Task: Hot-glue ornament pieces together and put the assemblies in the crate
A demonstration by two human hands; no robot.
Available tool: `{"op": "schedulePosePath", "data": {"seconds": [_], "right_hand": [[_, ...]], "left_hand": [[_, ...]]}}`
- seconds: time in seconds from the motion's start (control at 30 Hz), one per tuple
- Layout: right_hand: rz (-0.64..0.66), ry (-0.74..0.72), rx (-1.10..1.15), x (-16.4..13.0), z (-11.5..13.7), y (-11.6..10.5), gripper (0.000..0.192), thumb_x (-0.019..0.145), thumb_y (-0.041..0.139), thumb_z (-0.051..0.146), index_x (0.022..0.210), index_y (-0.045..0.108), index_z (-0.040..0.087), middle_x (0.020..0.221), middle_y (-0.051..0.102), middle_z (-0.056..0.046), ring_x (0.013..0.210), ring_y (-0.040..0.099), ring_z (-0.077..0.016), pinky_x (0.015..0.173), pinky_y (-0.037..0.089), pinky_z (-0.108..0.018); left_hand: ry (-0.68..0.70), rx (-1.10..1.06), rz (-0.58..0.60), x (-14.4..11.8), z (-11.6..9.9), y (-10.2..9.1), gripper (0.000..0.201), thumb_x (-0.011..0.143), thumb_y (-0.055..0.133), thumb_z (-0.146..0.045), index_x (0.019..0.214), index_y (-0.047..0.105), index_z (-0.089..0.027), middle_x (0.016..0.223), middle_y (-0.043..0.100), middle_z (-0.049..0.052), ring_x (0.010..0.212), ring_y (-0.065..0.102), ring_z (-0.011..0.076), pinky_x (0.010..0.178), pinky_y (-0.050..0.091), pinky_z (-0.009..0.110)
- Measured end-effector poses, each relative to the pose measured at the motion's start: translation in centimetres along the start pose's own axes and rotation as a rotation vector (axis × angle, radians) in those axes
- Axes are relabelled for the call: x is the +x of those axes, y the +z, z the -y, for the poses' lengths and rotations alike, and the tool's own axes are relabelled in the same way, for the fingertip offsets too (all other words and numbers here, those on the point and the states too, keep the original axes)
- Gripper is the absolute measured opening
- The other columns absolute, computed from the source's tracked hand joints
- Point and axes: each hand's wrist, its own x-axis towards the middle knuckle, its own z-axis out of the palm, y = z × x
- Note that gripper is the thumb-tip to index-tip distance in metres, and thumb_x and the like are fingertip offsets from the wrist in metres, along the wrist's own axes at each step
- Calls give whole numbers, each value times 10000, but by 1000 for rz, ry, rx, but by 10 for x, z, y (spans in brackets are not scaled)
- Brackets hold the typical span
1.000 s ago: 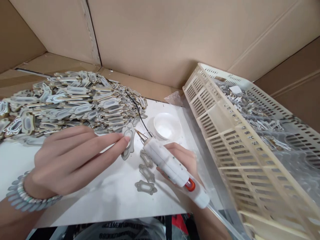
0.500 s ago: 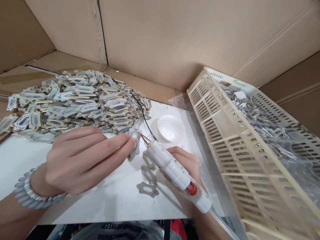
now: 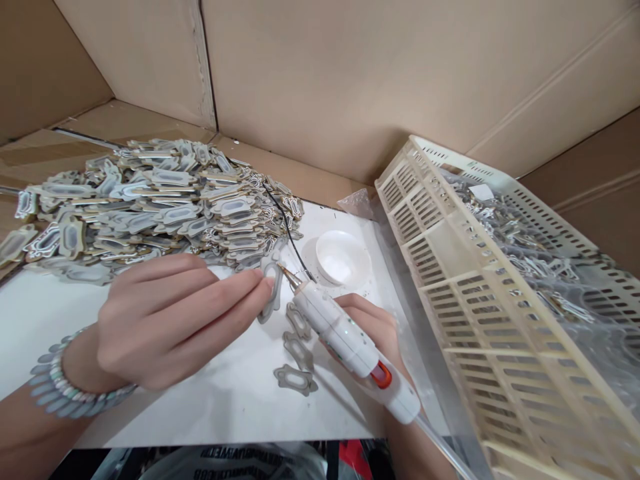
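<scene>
Pinched in the fingertips of my left hand is a small grey frame-shaped piece with a scalloped outline. My right hand is wrapped around a white hot glue gun with an orange trigger, and the gun hides most of its fingers. A clear glue stick runs out of the gun's rear end. The metal nozzle meets or nearly meets the edge of the held piece; I cannot tell if they touch. Beneath the gun, several similar grey pieces lie on the white work surface.
A large heap of the same pieces covers the back left. Behind the gun stands a white bowl, with a black cord beside it. On the right, a cream slatted crate holds bagged metal parts. Cardboard walls enclose the back.
</scene>
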Motion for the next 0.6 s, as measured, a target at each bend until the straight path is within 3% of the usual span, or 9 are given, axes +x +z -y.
{"op": "schedulePosePath", "data": {"seconds": [0.1,0.43,0.6], "right_hand": [[9,0,7,-1,-1,0,118,855,620,113,801,664,209,851,693,-37,650,627,-135,587,500,-231],[27,18,-19,-2,-1,-2,142,888,587,153,781,660,211,843,699,-51,614,608,-141,571,508,-250],[40,17,-12,-2,-1,-1,122,851,582,140,783,659,204,820,693,-47,620,619,-144,572,509,-247]], "left_hand": [[151,83,24,2,-1,0,368,953,421,-86,1213,681,-84,1009,750,134,686,585,191,640,419,389],[118,92,72,3,-5,-4,311,916,450,-59,1124,678,-96,995,755,104,673,540,192,616,414,388],[23,109,108,5,-12,-5,352,895,438,-57,1113,677,-195,986,759,46,630,575,205,610,435,407]]}}
